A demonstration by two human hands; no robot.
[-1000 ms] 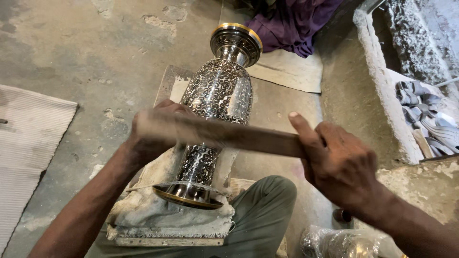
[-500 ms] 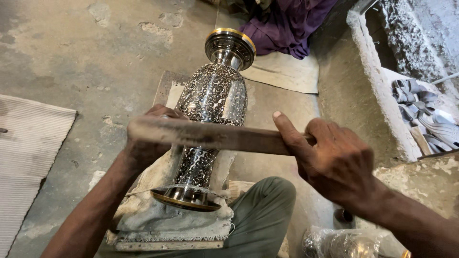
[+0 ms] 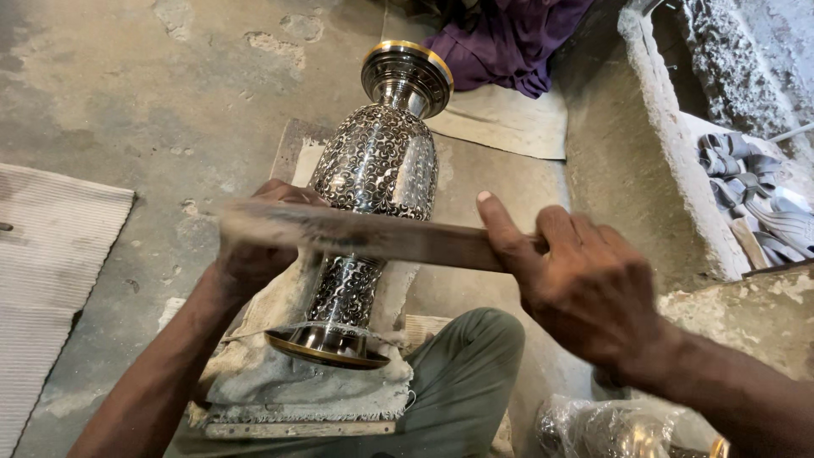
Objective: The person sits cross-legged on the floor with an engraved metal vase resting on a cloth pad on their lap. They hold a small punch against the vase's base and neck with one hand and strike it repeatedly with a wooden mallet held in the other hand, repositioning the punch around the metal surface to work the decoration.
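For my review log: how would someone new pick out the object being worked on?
Look at the grey concrete floor, where a padded cloth rests by the person's knee. On it lies a tall metal vase, crossed by a flat bar. Only the vase has dense swirling black-and-silver engraving and gold rims.

The floor is rough grey concrete, stained and pitted with pale patches. A ribbed off-white mat lies flat at the left edge. A crumpled purple cloth is heaped at the top, just beside a flat sheet of beige cardboard. On the right runs a low, crumbling concrete curb, and behind it sits a pile of grey striped fabric. Daylight falls evenly across the floor.
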